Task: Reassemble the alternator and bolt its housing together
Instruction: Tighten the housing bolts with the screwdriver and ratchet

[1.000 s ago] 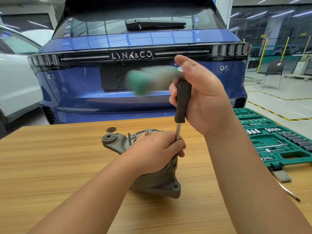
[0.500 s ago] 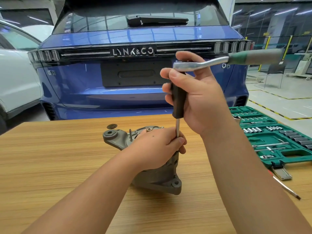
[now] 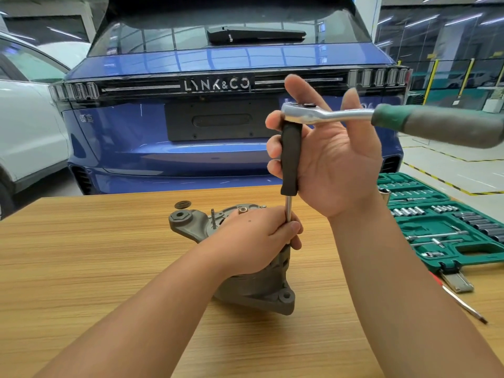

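Grey alternator (image 3: pixel 245 290) on a striped tan wood-grain table (image 3: pixel 81 255) (green socket case (image 3: pixel 441 227), blue car (image 3: pixel 218 145)).

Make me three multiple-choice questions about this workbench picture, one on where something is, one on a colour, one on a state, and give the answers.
1. Where does the green plastic socket-set case lie?
A. right end of the wooden table
B. left end
C. on the floor

2. What colour is the car behind the table?
A. red
B. blue
C. black

3. What is the left hand doing?
A. lying flat on the table
B. hanging idle
C. holding the grey metal alternator

Answers: 1 A, the case sits at the right end. 2 B, its tailgate is blue. 3 C, its fingers curl over the housing beside the driver shaft.
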A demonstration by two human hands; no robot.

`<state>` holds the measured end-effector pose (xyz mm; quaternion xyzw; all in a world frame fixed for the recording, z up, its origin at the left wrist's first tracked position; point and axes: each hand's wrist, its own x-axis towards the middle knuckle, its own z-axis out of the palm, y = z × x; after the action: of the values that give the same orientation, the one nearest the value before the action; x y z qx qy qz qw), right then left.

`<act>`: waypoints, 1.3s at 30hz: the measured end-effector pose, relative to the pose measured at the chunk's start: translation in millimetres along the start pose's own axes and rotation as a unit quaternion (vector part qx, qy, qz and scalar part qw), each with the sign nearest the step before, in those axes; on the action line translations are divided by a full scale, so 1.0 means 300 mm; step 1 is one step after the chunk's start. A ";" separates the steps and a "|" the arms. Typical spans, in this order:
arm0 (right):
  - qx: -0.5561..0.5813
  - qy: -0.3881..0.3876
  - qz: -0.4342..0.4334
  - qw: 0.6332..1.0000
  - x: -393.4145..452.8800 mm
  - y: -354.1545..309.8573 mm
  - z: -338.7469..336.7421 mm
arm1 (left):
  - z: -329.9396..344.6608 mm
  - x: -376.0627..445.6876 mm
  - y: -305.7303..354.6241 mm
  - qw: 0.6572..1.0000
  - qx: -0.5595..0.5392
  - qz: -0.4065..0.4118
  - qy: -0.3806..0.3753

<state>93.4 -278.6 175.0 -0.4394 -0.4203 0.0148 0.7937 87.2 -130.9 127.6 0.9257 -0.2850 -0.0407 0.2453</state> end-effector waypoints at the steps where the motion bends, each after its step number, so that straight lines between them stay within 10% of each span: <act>1: -0.017 0.004 0.009 1.000 0.004 -0.002 0.002 | -0.001 0.000 0.000 1.000 0.000 0.001 0.000; 9: -0.093 0.175 0.009 0.980 0.020 0.014 0.032 | 0.000 0.003 -0.002 1.000 0.001 -0.009 0.000; 15: -0.256 0.359 -0.047 0.896 0.023 -0.014 0.045 | 0.003 0.003 -0.002 1.000 0.020 0.007 -0.005; 21: 0.044 0.252 0.080 0.963 0.017 -0.061 0.040 | -0.003 0.003 0.002 1.000 0.021 0.009 -0.005; 27: 0.050 0.209 0.028 0.976 0.014 -0.038 0.053 | -0.003 0.001 -0.004 1.000 0.006 0.006 -0.004; 33: -0.295 0.206 -0.104 0.927 0.014 0.018 0.074 | -0.006 0.003 0.002 1.000 -0.019 0.002 -0.008; 39: -0.103 0.079 -0.054 0.990 0.011 0.013 0.036 | -0.006 0.003 -0.006 1.000 -0.026 0.003 -0.004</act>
<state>89.5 -267.4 177.2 -0.4950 -0.3789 -0.1060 0.7747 89.3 -129.3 128.4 0.9180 -0.2877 -0.0514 0.2679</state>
